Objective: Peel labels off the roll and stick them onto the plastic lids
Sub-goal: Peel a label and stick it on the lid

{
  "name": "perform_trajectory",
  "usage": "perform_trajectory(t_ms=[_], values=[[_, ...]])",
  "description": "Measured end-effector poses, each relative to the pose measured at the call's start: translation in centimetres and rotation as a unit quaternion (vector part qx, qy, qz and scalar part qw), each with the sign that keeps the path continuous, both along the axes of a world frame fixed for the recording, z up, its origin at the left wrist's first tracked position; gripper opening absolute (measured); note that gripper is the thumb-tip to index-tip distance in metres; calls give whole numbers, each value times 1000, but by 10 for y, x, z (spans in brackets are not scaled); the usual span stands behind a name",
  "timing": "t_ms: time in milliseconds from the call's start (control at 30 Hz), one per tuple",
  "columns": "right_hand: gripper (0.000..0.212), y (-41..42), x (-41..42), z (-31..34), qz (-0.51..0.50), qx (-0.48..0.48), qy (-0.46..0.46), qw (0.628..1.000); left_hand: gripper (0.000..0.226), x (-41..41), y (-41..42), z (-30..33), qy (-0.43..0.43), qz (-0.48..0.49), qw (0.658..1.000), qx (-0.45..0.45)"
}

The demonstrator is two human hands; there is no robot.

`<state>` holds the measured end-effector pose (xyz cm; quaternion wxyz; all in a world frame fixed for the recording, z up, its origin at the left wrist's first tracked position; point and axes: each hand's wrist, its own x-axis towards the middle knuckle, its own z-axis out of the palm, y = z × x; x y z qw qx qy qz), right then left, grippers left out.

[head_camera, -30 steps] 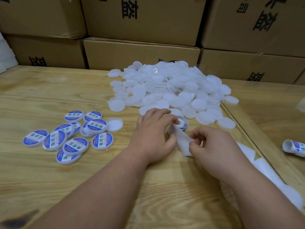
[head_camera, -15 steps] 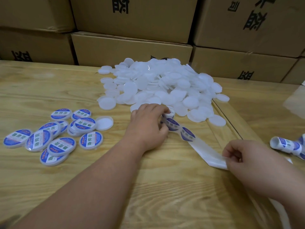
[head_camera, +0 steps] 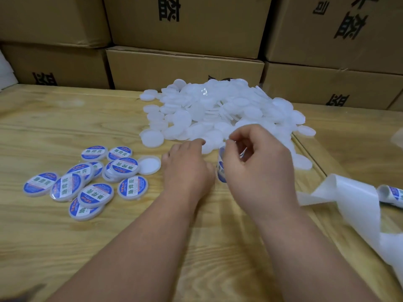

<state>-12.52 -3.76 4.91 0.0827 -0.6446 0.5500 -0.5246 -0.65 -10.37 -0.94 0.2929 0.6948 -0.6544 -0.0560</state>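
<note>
Wooden table (head_camera: 65, 118): both hands' fingers (curled) grasping label roll (head_camera: 220, 168) beside lids (head_camera: 218, 110)

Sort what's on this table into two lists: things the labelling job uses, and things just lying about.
In use:
label roll, between both hands
left hand
right hand
pile of plain lids
labelled lids

Lying about:
spent backing strip
second small roll
cardboard boxes

Lid heap (head_camera: 220, 112) blocks ahead.
</note>
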Motion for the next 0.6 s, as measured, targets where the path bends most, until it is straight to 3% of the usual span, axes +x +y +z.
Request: perform_trajectory(t_ms=[133, 400, 500, 600], values=[[5, 0, 6, -23, 21, -4, -6, 1000, 40, 14, 2, -5, -59, 25, 998, -14], [11, -5, -21, -26, -25, 22, -11, 999, 13, 34, 23, -10, 17, 25, 999, -35], [7, -6, -26, -27, -19, 39, 25, 999, 19, 34, 42, -5, 165, -5, 985, -51], [12, -9, -28, -31, 1, 116, 95, 989, 8, 27, 59, 7, 389, -32, 918, -66]])
